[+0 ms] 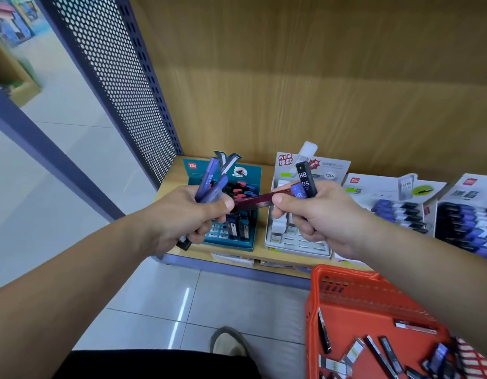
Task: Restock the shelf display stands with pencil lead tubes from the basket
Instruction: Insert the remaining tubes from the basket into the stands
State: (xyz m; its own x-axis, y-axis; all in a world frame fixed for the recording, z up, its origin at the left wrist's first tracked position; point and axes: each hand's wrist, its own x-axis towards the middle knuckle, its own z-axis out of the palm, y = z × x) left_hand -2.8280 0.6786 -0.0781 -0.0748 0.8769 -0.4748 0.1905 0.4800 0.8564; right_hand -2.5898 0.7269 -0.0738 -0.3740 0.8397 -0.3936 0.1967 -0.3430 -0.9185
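Between both grips a dark red lead tube point(253, 202) bridges, pinched at each end. Left hand point(179, 220) clutches blue tubes point(212, 184), right hand point(323, 218) a black HB tube point(307, 177). They're sorting, I'd guess, for the teal display stand point(253, 175) just behind.

basket point(354, 292): cut by bottom edge | red tube point(253, 201): blurred, perhaps single | rightmost stand point(473, 193): cropped
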